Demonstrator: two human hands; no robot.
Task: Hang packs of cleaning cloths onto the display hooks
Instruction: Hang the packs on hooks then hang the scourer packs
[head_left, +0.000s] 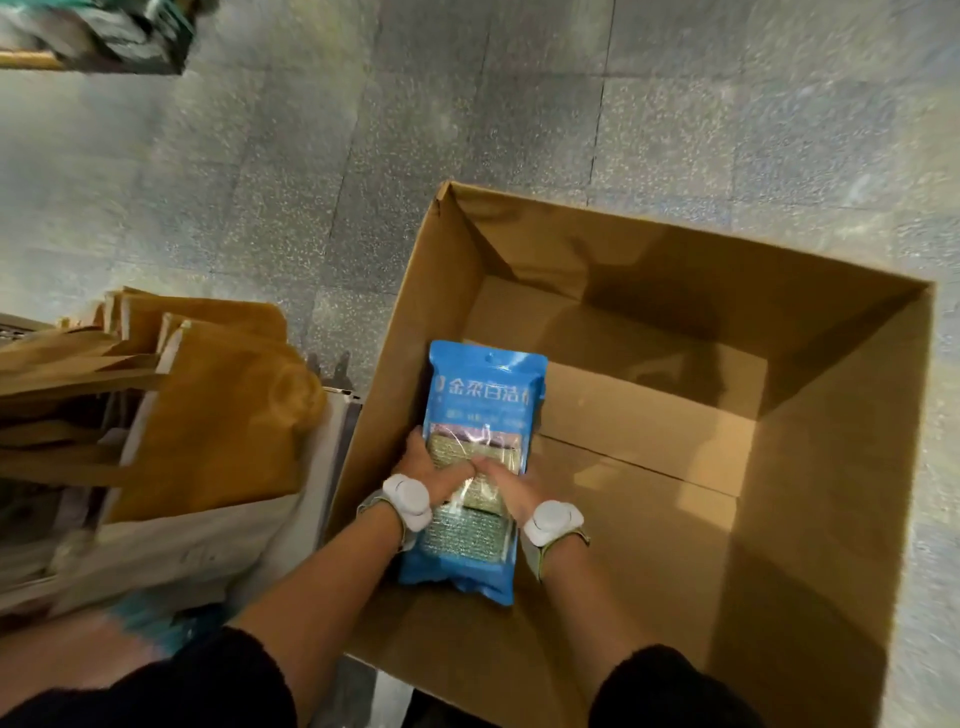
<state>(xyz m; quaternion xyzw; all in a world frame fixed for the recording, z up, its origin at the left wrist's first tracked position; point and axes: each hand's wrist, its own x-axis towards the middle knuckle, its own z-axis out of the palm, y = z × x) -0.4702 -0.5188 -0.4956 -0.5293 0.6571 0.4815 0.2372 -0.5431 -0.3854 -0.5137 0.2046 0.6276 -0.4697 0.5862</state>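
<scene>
A blue pack of cleaning cloths (480, 395) with white lettering and a clear window showing greenish cloths is held upright inside a large open cardboard box (831, 467), near its left wall. My left hand (434, 467) grips the pack's left side and my right hand (506, 480) grips its middle from the right. Both wrists carry white bands. The pack's top has a small hang hole. No display hooks are in view.
The box stands on a speckled grey tiled floor (311, 182). Left of it, brown paper bags (208, 405) stick out of a pale cloth bag. A blurred dark shelf edge (130, 36) shows at the top left.
</scene>
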